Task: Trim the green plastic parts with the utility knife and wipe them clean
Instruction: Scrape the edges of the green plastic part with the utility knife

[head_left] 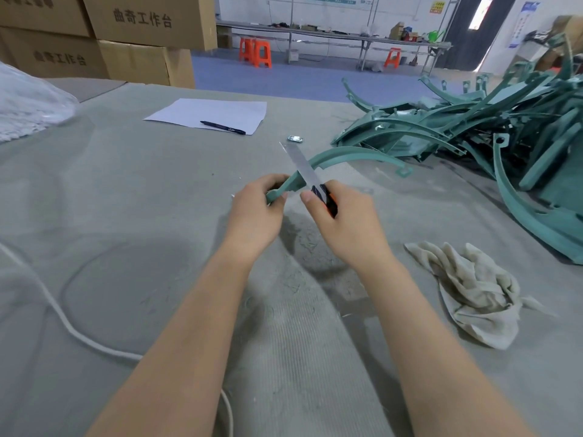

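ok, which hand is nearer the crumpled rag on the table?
Right. The right hand, gripping the utility knife, is up and left of the rag in the head view; the left hand, holding the green plastic part, sits farther left beyond it.

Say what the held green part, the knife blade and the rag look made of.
Green part: moulded plastic, matte, uniform teal with a moulded end tab. Knife blade: thin metal, probably steel, pale grey sheen. Rag: soft cloth, off-white, crumpled into limp folds.
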A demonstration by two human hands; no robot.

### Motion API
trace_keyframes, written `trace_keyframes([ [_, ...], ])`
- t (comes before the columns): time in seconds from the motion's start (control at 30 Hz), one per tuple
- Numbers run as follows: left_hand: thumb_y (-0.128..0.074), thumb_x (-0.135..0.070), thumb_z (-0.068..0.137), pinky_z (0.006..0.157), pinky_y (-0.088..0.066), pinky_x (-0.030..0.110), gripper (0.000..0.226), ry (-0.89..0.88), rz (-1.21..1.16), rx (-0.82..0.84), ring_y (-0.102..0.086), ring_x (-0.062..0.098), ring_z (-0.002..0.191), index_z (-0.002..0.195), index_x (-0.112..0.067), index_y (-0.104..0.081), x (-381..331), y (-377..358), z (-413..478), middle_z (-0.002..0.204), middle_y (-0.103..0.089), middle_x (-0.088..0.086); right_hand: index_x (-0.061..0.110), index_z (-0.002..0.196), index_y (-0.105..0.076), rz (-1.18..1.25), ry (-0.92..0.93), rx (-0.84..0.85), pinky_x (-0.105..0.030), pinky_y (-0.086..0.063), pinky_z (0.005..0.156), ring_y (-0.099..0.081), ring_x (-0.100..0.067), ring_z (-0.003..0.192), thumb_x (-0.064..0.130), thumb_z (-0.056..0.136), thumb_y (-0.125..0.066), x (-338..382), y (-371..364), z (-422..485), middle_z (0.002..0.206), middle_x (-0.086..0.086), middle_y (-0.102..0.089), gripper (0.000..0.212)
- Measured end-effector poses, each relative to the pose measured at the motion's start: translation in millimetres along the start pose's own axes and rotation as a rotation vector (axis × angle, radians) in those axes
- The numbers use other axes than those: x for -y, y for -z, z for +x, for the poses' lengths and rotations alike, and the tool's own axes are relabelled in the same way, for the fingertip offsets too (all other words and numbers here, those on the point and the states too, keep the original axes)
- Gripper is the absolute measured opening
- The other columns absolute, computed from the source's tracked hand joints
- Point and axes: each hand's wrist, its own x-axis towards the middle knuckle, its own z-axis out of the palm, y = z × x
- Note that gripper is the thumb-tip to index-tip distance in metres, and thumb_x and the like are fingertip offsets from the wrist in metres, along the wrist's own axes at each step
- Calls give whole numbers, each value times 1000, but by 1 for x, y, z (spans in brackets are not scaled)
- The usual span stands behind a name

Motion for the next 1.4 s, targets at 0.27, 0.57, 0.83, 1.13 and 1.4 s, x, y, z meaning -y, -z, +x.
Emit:
trace_keyframes([
  [0.27, -52, -1, 87, 77, -47, 23, 32, 96, -98, 13, -61, 13, 82, 87, -31, -64, -3, 3, -2, 79, -66, -9, 28, 66, -38, 61, 107, 125, -31, -29, 56, -40, -17, 57, 45, 94, -53, 17, -10, -9, 54, 9, -40, 36],
  [0.57, -50, -6, 94, 86, -47, 29, 29, 73, 36, -18, -62, 21, 99, 114, -19, -67, -5, 3, -2, 104, -70, 3, 18, 69, -42, 70, 74, 37, -28, -24, 52, -35, -10, 51, 46, 94, -52, 15, -1, -6, 52, 6, -36, 39],
  [0.83, -47, 1, 89, 87, -50, 37, 33, 132, 54, -44, -62, 28, 98, 110, -17, -66, -6, 3, -4, 102, -69, 8, 26, 63, -36, 48, 56, 122, -30, -26, 54, -37, -12, 52, 45, 94, -53, 16, -7, -9, 53, 7, -39, 40],
  [1.13, -52, -8, 79, 89, -52, 39, 36, 206, -107, 23, -65, 29, 98, 110, -15, -67, -3, 4, -6, 102, -70, 13, 35, 63, -35, 80, 136, 210, -23, -25, 51, -37, -5, 51, 41, 94, -55, 23, -7, -13, 51, 12, -43, 38],
  [1.4, -48, -6, 92, 80, -49, 30, 30, 96, 123, -6, -62, 24, 96, 109, -21, -68, 3, 1, -2, 96, -69, 1, 24, 62, -35, 135, 61, 83, -22, -24, 49, -36, -7, 50, 40, 95, -53, 22, -4, -9, 51, 7, -35, 41],
])
